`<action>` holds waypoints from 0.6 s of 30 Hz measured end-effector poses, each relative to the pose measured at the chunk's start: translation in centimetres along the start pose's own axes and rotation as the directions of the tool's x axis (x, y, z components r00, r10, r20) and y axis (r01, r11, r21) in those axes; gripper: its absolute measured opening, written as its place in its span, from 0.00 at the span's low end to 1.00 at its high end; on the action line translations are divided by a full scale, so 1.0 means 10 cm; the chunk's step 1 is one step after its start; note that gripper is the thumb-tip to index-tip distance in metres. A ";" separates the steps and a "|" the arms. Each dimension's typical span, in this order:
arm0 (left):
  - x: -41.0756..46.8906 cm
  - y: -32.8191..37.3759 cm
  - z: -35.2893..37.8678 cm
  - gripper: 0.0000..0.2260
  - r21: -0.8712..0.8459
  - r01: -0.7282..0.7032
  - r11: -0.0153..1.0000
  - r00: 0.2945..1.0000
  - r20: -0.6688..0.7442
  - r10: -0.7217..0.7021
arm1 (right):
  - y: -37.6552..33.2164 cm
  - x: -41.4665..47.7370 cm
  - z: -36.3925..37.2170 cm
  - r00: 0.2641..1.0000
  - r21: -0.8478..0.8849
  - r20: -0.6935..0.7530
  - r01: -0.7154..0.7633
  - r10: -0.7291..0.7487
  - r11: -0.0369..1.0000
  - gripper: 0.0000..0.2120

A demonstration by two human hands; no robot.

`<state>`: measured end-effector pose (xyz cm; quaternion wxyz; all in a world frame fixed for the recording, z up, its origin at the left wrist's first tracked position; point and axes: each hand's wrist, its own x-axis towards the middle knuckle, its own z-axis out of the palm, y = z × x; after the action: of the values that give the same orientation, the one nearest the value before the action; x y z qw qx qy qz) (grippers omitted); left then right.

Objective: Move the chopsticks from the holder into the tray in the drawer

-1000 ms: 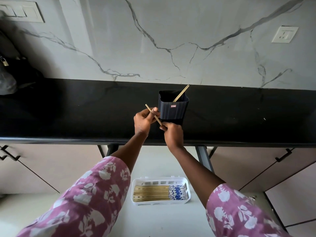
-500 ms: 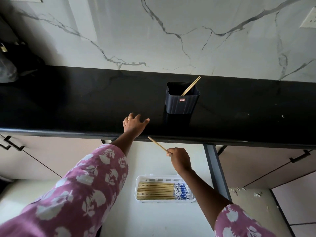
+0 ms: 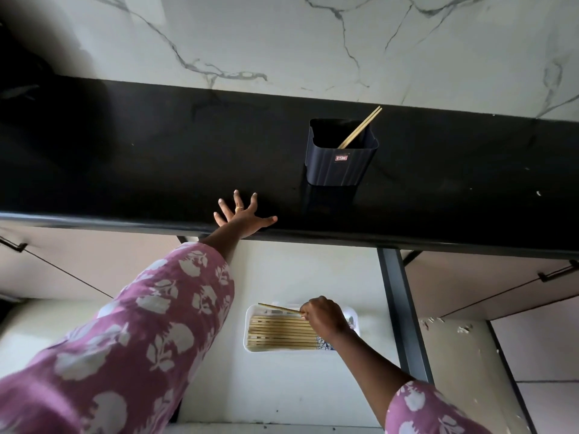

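Right hand [image 3: 322,317]: fingers closed on one chopstick [image 3: 277,307], held over the white tray [image 3: 250,332] in the open drawer [image 3: 282,386], tip pointing left. Tray: row of chopsticks lying lengthwise. Left hand [image 3: 242,216]: fingers spread, empty, flat on the black counter [image 3: 156,158] edge. Holder [image 3: 340,153]: upright on counter, two sticks [image 3: 360,128] leaning at its right rim.

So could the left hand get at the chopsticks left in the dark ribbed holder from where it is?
Probably yes: the left hand lies open and empty on the black countertop, with bare counter between it and the dark ribbed holder, whose wooden chopsticks stick out.
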<state>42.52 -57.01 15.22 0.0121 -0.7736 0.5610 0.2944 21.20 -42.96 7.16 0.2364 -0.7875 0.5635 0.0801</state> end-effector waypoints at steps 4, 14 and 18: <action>0.01 0.02 0.03 0.40 0.016 0.004 1.000 1.000 -0.008 -0.004 | -0.02 0.03 0.11 0.998 -0.031 0.054 0.028 -0.026 0.999 0.08; 0.05 0.04 0.02 0.40 0.018 0.032 0.999 0.999 0.022 -0.032 | -0.16 0.10 0.29 0.988 -0.064 0.125 0.096 -0.088 0.993 0.14; 0.07 0.03 0.01 0.40 0.012 0.038 0.999 0.998 0.041 -0.038 | -0.19 0.15 0.38 0.986 -0.089 0.123 0.124 -0.113 0.988 0.13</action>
<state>42.35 -57.67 14.87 0.0339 -0.7778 0.5474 0.3069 24.02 -41.98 3.78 0.2355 -0.8240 0.4962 0.1393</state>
